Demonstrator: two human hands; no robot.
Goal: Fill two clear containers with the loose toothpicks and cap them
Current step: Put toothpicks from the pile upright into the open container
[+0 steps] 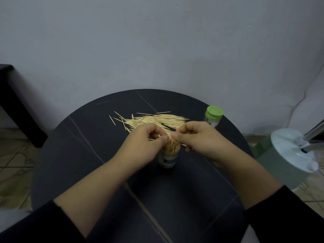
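Toothpicks (171,146) stand upright in uncapped container (168,160), left hand (145,142) and right hand (199,137) pinching their tops.

Pale wooden toothpicks (154,121), matt; round tabletop (84,155) dark, smooth, stone-look with thin light veins; open container (168,157) clear plastic, paper label; capped container (213,118) clear plastic, green plastic cap, slight sheen

Two hands (147,140) (199,138), two clear containers (168,159) (213,121), one green cap (214,112), one toothpick pile (157,121)
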